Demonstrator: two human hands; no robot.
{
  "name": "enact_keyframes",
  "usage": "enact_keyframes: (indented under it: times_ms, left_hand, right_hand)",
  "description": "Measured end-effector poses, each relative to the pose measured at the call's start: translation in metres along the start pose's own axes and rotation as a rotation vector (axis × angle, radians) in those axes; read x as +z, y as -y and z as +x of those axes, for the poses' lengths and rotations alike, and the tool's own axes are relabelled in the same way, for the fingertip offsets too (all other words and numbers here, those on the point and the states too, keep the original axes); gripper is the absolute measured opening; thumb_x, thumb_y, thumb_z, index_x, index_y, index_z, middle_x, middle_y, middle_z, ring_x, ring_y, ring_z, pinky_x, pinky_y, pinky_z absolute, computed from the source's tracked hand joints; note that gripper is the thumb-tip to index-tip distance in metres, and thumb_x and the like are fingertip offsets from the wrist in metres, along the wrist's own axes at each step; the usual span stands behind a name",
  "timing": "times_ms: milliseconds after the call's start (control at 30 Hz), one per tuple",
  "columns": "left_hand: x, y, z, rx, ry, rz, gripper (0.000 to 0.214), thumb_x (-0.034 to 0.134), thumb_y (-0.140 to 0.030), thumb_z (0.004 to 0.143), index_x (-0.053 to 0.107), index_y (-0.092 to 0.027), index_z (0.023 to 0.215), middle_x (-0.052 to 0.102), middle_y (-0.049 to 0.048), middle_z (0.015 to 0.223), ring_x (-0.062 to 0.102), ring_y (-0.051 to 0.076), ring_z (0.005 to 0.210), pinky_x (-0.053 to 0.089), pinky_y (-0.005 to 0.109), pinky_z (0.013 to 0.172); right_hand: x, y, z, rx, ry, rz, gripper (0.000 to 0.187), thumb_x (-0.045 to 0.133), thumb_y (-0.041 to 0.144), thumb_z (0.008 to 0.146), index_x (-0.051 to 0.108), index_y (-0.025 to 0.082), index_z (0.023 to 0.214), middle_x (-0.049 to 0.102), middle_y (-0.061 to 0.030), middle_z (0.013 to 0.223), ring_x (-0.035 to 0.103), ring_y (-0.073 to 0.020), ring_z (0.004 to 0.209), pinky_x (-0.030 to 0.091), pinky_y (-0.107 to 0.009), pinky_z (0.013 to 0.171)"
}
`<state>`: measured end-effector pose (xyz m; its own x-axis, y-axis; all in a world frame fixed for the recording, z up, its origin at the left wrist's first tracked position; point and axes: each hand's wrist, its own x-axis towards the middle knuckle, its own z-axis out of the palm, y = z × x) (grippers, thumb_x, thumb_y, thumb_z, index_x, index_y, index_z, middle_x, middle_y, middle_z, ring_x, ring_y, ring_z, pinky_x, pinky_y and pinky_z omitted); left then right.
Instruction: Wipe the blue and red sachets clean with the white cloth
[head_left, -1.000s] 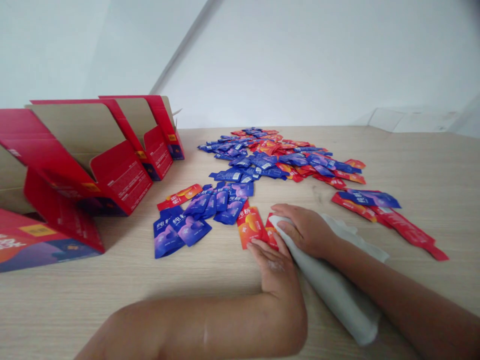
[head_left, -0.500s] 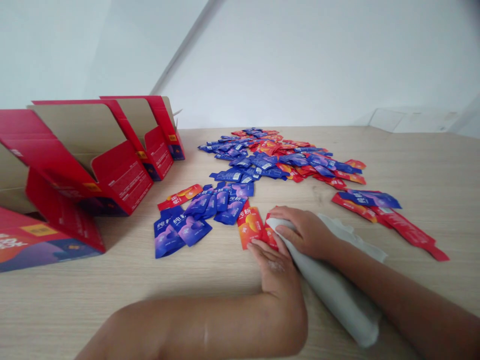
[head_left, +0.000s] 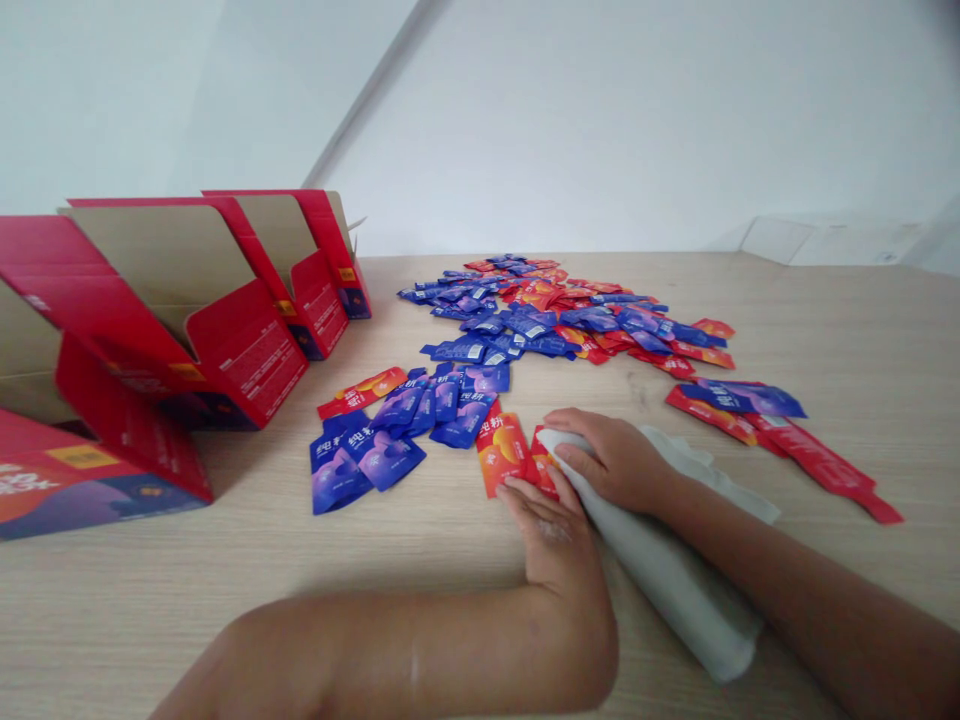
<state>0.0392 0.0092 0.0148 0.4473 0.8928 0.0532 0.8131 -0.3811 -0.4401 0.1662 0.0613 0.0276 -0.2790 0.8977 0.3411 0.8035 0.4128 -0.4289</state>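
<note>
My left hand [head_left: 551, 525] rests on the table with its fingers spread and laid over the lower edges of two red-orange sachets. One red sachet [head_left: 499, 450] shows its printed front left of the fingertips. The other red sachet [head_left: 541, 462] is partly covered by my hands and the cloth. My right hand [head_left: 619, 465] is closed on a pale grey cloth [head_left: 660, 570], its bunched front end pressed against that second sachet. The cloth trails back toward me under my right forearm. Just left of the red pair lie several blue sachets [head_left: 390, 455].
Open red cartons [head_left: 251, 355] stand along the left side. A mixed heap of blue and red sachets [head_left: 540, 315] spreads across the far part of the table. Some red and blue sachets [head_left: 742, 400] and a long red strip [head_left: 829, 465] lie on the right. A white wall rises behind.
The right hand and the front of the cloth have shifted very slightly, showing a bit more of the second red sachet. The left hand stays in place.
</note>
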Motion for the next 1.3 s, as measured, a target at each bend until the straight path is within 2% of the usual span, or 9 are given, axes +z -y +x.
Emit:
enact_keyframes:
  times_ms: [133,233,367,533,633,833,900,1133,1300]
  left_hand:
    - [0.001,0.0,-0.002,0.001,-0.023,0.019,0.048,0.04,-0.005,0.079,0.042,0.001,0.127,0.057,0.0319,0.112,0.056,0.034,0.104,0.041,0.056,0.09]
    - [0.0,0.0,-0.001,-0.014,-0.017,0.009,0.048,0.04,-0.004,0.079,0.042,0.0,0.127,0.057,0.0314,0.112,0.057,0.034,0.104,0.042,0.055,0.09]
    - [0.002,-0.001,0.001,-0.044,-0.033,-0.099,0.044,0.04,-0.001,0.077,0.052,0.0,0.119,0.058,0.029,0.113,0.055,0.033,0.107,0.041,0.054,0.092]
    - [0.01,-0.005,0.0,-0.094,-0.113,-0.186,0.049,0.04,0.001,0.077,0.047,-0.004,0.125,0.06,0.0267,0.112,0.054,0.032,0.108,0.038,0.057,0.094]
    - [0.012,-0.005,0.0,-0.083,-0.122,-0.155,0.049,0.041,0.001,0.076,0.047,-0.002,0.125,0.059,0.0283,0.113,0.054,0.033,0.108,0.038,0.057,0.093]
    - [0.005,-0.002,0.001,-0.031,-0.055,-0.065,0.04,0.04,-0.001,0.076,0.055,0.003,0.114,0.059,0.0304,0.111,0.055,0.035,0.106,0.041,0.055,0.091]
    - [0.005,-0.002,0.001,-0.04,-0.063,-0.073,0.041,0.04,0.0,0.076,0.056,0.002,0.114,0.06,0.029,0.111,0.056,0.034,0.106,0.041,0.055,0.091]
    - [0.01,-0.003,-0.001,-0.039,-0.109,-0.066,0.051,0.042,-0.002,0.076,0.044,-0.004,0.127,0.058,0.027,0.116,0.056,0.033,0.106,0.04,0.057,0.091]
    - [0.004,-0.002,0.001,0.019,-0.009,0.086,0.047,0.038,-0.006,0.08,0.045,-0.002,0.126,0.058,0.0286,0.113,0.057,0.034,0.104,0.043,0.055,0.089]
  right_hand:
    - [-0.004,-0.018,0.006,0.104,-0.014,0.01,0.036,0.043,0.038,0.087,0.05,0.02,0.117,0.064,-0.0092,0.109,0.06,-0.0237,0.1,0.045,-0.038,0.085]
    - [-0.004,-0.007,0.001,0.017,0.004,0.011,0.036,0.044,0.038,0.087,0.052,0.019,0.116,0.062,-0.0099,0.113,0.058,-0.0241,0.103,0.044,-0.038,0.086]
    - [0.0,0.01,-0.004,-0.126,0.047,0.072,0.037,0.045,0.038,0.086,0.053,0.019,0.117,0.061,-0.01,0.116,0.056,-0.0242,0.105,0.043,-0.039,0.088]
    - [-0.004,-0.01,0.005,0.027,0.0,0.075,0.035,0.043,0.038,0.088,0.052,0.019,0.115,0.064,-0.0099,0.109,0.059,-0.0232,0.1,0.044,-0.038,0.085]
    - [-0.006,-0.015,0.006,0.047,0.0,0.04,0.036,0.043,0.039,0.087,0.052,0.019,0.116,0.063,-0.0102,0.111,0.058,-0.0239,0.101,0.044,-0.039,0.086]
    - [-0.001,0.016,-0.004,-0.142,0.088,0.054,0.043,0.048,0.041,0.084,0.051,0.019,0.121,0.059,-0.0105,0.118,0.056,-0.0254,0.104,0.044,-0.039,0.086]
    - [0.0,0.015,-0.004,-0.129,0.085,0.053,0.043,0.049,0.039,0.084,0.051,0.02,0.121,0.059,-0.0103,0.118,0.056,-0.0253,0.104,0.043,-0.039,0.087]
    - [-0.003,-0.014,0.004,0.038,0.018,-0.033,0.041,0.047,0.039,0.085,0.051,0.018,0.12,0.06,-0.0112,0.115,0.056,-0.0262,0.104,0.041,-0.043,0.09]
    - [-0.002,0.008,-0.002,-0.119,0.089,-0.006,0.042,0.046,0.037,0.086,0.047,0.018,0.124,0.057,-0.0114,0.121,0.052,-0.0254,0.111,0.035,-0.045,0.098]
